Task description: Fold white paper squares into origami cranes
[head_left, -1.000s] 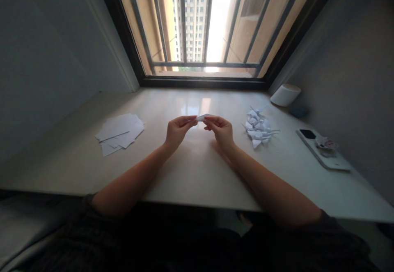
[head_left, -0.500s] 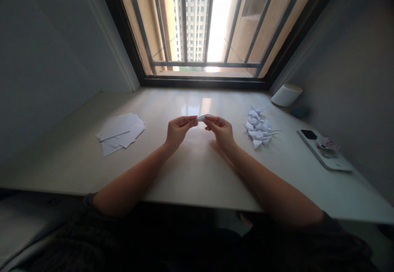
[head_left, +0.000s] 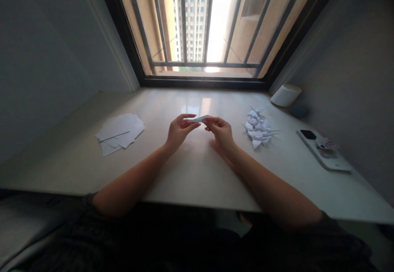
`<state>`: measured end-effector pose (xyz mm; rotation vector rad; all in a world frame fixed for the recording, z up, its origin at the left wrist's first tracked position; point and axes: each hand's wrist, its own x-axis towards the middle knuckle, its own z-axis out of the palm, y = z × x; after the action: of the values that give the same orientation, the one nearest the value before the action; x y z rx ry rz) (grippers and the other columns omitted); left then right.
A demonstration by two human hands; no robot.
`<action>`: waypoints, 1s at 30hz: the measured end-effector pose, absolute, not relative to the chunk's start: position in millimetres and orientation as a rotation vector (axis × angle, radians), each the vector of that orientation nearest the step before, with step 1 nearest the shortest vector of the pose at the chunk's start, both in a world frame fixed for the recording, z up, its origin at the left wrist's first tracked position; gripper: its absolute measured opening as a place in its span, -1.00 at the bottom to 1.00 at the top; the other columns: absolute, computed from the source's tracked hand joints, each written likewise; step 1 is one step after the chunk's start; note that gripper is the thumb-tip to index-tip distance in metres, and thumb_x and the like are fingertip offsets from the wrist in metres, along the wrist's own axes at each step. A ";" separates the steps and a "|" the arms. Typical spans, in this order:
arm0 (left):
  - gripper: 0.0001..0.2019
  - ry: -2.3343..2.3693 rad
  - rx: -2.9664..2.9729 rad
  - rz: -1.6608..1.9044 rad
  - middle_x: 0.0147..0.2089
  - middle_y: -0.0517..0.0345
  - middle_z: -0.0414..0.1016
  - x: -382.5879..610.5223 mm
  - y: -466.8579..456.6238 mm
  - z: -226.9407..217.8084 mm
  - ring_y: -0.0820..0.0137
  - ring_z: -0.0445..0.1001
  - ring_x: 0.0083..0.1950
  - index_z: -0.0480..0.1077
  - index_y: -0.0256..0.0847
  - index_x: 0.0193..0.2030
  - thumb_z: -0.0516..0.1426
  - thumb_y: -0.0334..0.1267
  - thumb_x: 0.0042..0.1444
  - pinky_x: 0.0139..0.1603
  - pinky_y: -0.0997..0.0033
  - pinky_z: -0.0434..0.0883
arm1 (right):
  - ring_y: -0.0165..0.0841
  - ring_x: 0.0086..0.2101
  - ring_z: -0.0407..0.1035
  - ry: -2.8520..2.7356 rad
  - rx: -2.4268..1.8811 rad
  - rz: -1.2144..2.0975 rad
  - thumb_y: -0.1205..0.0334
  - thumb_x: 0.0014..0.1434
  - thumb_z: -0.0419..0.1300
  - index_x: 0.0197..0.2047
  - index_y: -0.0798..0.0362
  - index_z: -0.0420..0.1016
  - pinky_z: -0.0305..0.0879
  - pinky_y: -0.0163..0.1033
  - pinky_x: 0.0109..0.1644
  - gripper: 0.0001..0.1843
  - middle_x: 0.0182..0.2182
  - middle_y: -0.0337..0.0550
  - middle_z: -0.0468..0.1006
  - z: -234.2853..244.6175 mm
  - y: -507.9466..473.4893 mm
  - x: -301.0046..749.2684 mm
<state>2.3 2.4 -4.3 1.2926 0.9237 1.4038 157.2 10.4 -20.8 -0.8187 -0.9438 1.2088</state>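
Head view: over the middle of the pale glossy worktop (head_left: pixel 197 173), the left hand (head_left: pixel 179 131) and right hand (head_left: pixel 220 131) each pinch one end of a small folded white paper piece (head_left: pixel 199 118), its long axis seemingly left-right. Well apart from them, loose white sheets (head_left: pixel 120 133) lie leftward and a heap of folded white paper shapes (head_left: pixel 257 127) rightward.

The folded paper (head_left: pixel 199 119) is too small to tell its shape
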 end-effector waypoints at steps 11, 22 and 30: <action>-0.57 0.942 1.164 1.414 -0.32 0.08 0.62 4.8 1.6 -3.4 0.34 0.59 -0.27 0.46 -0.26 -0.17 0.40 -0.22 -0.21 -0.06 0.26 0.45 | -0.41 -0.46 0.42 -0.979 -0.855 1.210 0.10 -0.21 0.44 -0.43 -0.01 0.58 0.43 -0.17 -0.30 -0.75 -0.37 -0.21 0.64 -18.2 6.4 153.8; -0.48 0.937 1.177 1.316 -0.35 0.05 0.63 2.3 1.0 3.3 0.26 0.61 -0.24 0.46 -0.26 -0.05 0.39 -0.14 -0.18 -0.05 0.22 0.45 | -0.45 -0.51 0.38 -0.956 -0.867 1.201 0.11 -0.23 0.45 -0.41 0.00 0.59 0.40 -0.21 -0.32 -0.73 -0.40 -0.23 0.64 -18.9 11.0 158.9; -0.46 0.884 1.253 1.247 -0.26 -0.01 0.64 -1.4 0.2 6.5 0.19 0.60 -0.15 0.45 -0.24 0.04 0.35 -0.12 -0.11 0.03 0.16 0.42 | -0.45 -0.54 0.38 -0.972 -0.910 1.183 0.09 -0.23 0.45 -0.35 0.01 0.58 0.30 -0.26 -0.39 -0.68 -0.48 -0.25 0.61 -20.3 15.9 164.1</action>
<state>-1.4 0.2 6.5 1.2534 0.8842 1.2471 164.1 15.9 -20.3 -0.9104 -0.9725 1.1831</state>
